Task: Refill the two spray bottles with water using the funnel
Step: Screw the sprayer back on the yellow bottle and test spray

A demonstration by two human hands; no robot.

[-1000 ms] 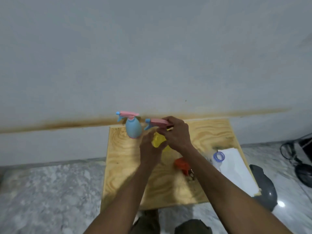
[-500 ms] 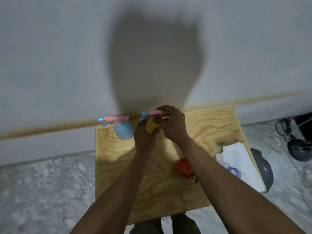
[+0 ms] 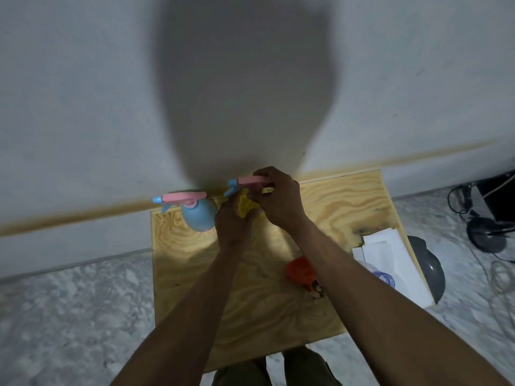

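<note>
- The yellow spray bottle (image 3: pixel 245 206) stands at the far edge of the plywood table (image 3: pixel 348 201), close to the wall, mostly hidden by both hands.
- The left hand (image 3: pixel 232 221) wraps round the yellow body, fingers curled about it.
- The right hand (image 3: pixel 278 199) grips the pink trigger head (image 3: pixel 249 181) from above, fingers curled over its rear end.
- That head's long axis lies level, running left to right; its blue nozzle points left.
- The blue spray bottle (image 3: pixel 199 215) stands upright just left of the left hand, its own pink head also level with the nozzle pointing left.
- An orange funnel (image 3: pixel 301 270) lies on the table nearer the person, partly under the right forearm.
- White papers (image 3: pixel 390 254) lie at the table's right edge, with a clear bottle's blue-ringed mouth (image 3: pixel 386 277) beside them.
</note>
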